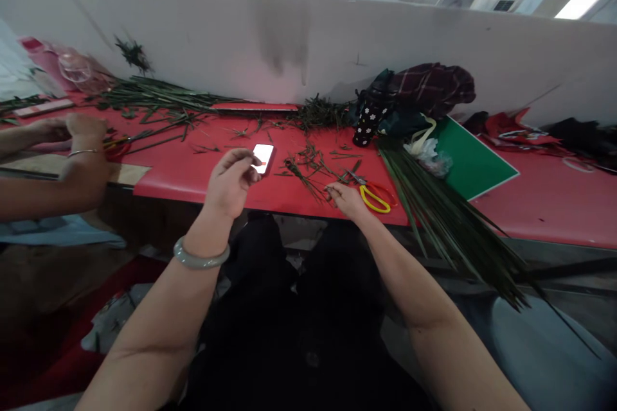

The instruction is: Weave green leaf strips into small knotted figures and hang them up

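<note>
My left hand (230, 183), with a grey-green bangle on its wrist, hovers at a lit white phone (264, 153) lying on the red tabletop. Its fingers are loosely bent and apart, the tips over the screen; whether they touch it I cannot tell. My right hand (344, 199) rests at the table's front edge, its fingertips drawn together. What they pinch, if anything, is too small to make out. Just left of those fingertips lies a small bunch of thin green leaf strips (304, 178). Scissors (375, 198) with yellow and red handles lie right beside that hand.
Long green palm leaves (434, 205) overhang the front edge at right, near a green board (482, 167) and a flowered black bottle (370, 117). Leaf scraps (322, 112) and long stalks (159, 93) line the white partition (216, 32). Another person's hands (81, 131) work at left.
</note>
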